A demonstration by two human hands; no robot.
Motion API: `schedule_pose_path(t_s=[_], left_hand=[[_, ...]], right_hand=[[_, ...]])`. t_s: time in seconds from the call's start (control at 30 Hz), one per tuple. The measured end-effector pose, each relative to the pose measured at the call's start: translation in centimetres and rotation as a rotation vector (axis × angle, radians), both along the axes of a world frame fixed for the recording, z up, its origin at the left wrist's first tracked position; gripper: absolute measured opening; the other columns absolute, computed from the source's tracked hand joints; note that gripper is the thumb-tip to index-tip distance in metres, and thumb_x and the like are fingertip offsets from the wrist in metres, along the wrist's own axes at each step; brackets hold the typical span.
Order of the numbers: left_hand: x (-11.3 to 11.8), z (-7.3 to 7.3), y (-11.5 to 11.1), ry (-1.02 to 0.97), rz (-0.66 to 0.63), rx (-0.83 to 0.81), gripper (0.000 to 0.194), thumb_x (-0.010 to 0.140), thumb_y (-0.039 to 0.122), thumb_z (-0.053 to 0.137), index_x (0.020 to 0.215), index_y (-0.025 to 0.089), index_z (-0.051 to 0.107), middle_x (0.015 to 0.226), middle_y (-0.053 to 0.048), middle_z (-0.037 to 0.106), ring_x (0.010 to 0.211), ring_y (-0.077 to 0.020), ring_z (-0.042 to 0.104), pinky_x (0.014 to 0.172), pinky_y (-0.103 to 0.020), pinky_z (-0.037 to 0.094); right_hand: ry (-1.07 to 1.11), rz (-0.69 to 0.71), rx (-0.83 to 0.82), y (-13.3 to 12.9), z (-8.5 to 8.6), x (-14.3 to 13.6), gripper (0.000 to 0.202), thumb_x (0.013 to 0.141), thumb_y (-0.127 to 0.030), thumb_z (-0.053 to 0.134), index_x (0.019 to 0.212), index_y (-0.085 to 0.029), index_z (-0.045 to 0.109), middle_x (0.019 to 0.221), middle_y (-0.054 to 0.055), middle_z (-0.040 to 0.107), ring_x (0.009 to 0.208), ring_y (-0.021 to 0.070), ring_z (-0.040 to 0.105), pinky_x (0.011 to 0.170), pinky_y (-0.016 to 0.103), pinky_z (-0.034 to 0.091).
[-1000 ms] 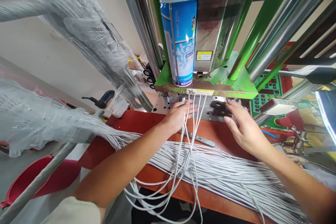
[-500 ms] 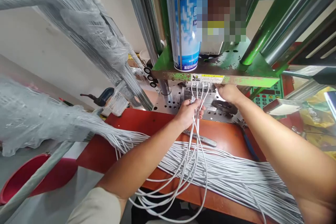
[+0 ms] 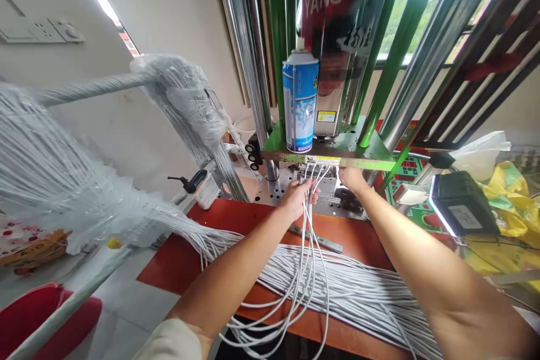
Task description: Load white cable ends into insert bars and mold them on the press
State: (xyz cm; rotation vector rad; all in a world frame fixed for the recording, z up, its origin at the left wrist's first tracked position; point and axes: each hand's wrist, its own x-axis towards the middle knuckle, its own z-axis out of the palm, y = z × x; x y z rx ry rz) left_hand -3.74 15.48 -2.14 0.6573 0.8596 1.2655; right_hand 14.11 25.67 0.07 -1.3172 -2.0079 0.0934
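Observation:
My left hand [image 3: 297, 198] is closed around several thin white cables [image 3: 311, 236] in front of the press. From it, some cable ends run up to a metal block [image 3: 327, 190] under the green press plate [image 3: 346, 153]; the rest of each length loops down past the table edge. My right hand [image 3: 351, 178] reaches beneath the plate at the right side of that block. Its fingertips are hidden there, so I cannot see what they touch. A flat grey metal tool [image 3: 324, 243] lies on the red-brown table [image 3: 363, 236] below my left hand.
A blue spray can [image 3: 300, 104] stands on the green plate. A thick bundle of white cables [image 3: 354, 287] lies across the table. Plastic-wrapped cable bundles [image 3: 185, 95] hang on a rack at left. A control panel [image 3: 407, 177] and a black box [image 3: 464, 202] are at right.
My view has tilted upward, showing more of the press and the wall. Both hands stay at about the same places by the block, the left still gripping the cables.

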Motion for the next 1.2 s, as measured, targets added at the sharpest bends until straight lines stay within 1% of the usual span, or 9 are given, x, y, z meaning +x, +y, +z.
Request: schedule_pose_path(t_s=[0.17,0.3,0.4,0.53,0.63,0.87,1.0,1.1,1.2], left_hand=[[-1.0,2.1,-3.0,-0.031,-0.087,-0.06,0.02,0.096,0.028,0.063,0.098,0.008,0.063,0.07,-0.008,0.067,0.05,-0.0113,0.059,0.045,-0.019,0.042],[-1.0,2.8,-9.1,-0.056,-0.227,-0.121,0.027,0.097,0.034,0.062,0.1,0.008,0.064,0.076,-0.012,0.07,0.053,-0.0133,0.061,0.047,-0.021,0.044],[-0.4,2.2,-13.9,-0.043,-0.289,-0.122,0.037,0.093,0.045,0.068,0.099,0.008,0.065,0.073,-0.01,0.069,0.045,-0.0094,0.053,0.04,-0.019,0.032],[1.5,0.8,-18.8,-0.042,-0.112,-0.124,0.049,0.083,0.056,0.078,0.097,0.011,0.064,0.054,0.007,0.048,0.038,-0.0016,0.022,0.04,-0.019,0.013],[2.8,0.2,-21.4,-0.008,-0.012,-0.134,0.057,0.081,0.065,0.077,0.099,0.013,0.064,0.05,0.009,0.042,0.038,-0.003,0.019,0.039,-0.02,0.011],[1.9,-0.2,-23.8,0.095,0.022,-0.041,0.054,0.077,0.064,0.081,0.09,0.014,0.064,0.063,0.0,0.058,0.044,-0.0035,0.033,0.043,-0.021,0.016],[1.3,-0.5,-24.2,0.102,0.053,-0.021,0.054,0.075,0.064,0.083,0.09,0.015,0.065,0.073,-0.004,0.064,0.045,-0.0029,0.037,0.045,-0.022,0.018],[1.1,-0.3,-24.5,0.115,0.057,-0.009,0.052,0.075,0.063,0.084,0.091,0.016,0.067,0.079,-0.005,0.067,0.046,-0.0026,0.038,0.046,-0.021,0.018],[0.8,0.4,-24.6,0.165,0.001,0.034,0.05,0.078,0.062,0.081,0.088,0.015,0.07,0.085,-0.007,0.068,0.046,-0.0026,0.037,0.045,-0.023,0.018]], right_hand=[[0.139,-0.072,0.024,-3.9,-2.0,1.1,0.033,0.101,-0.042,0.062,0.122,-0.016,0.062,0.116,0.007,0.065,0.098,0.0198,0.065,0.086,0.04,0.058],[0.185,-0.015,0.034,-9.7,-3.5,2.9,0.03,0.108,-0.043,0.042,0.107,-0.017,0.059,0.096,0.005,0.064,0.085,0.0181,0.063,0.08,0.036,0.055],[0.169,0.035,0.027,-14.3,-4.2,3.6,0.03,0.109,-0.043,0.033,0.103,-0.022,0.054,0.094,0.007,0.063,0.086,0.0219,0.063,0.079,0.038,0.053],[0.115,-0.012,0.019,-17.9,-5.2,3.4,0.03,0.106,-0.045,0.034,0.105,-0.022,0.055,0.1,0.011,0.063,0.09,0.0282,0.063,0.079,0.043,0.051],[0.092,-0.079,-0.006,-18.3,-5.7,3.7,0.032,0.105,-0.046,0.035,0.102,-0.022,0.056,0.099,0.013,0.063,0.086,0.0302,0.062,0.075,0.044,0.049],[0.067,-0.008,-0.135,-17.9,-6.1,6.2,0.031,0.102,-0.047,0.042,0.086,-0.025,0.056,0.087,0.008,0.064,0.077,0.027,0.061,0.068,0.04,0.047],[0.079,0.08,-0.222,-18.4,-6.0,6.0,0.036,0.095,-0.054,0.051,0.077,-0.024,0.059,0.084,0.009,0.062,0.086,0.0307,0.059,0.08,0.045,0.047],[0.158,0.136,-0.31,-19.7,-4.4,5.2,0.044,0.099,-0.06,0.044,0.083,-0.023,0.062,0.096,0.012,0.065,0.096,0.0311,0.06,0.086,0.047,0.048],[0.266,0.296,-0.559,-22.0,-1.5,3.9,0.06,0.105,-0.065,0.022,0.098,-0.023,0.065,0.089,0.008,0.069,0.081,0.0245,0.065,0.071,0.039,0.053]])
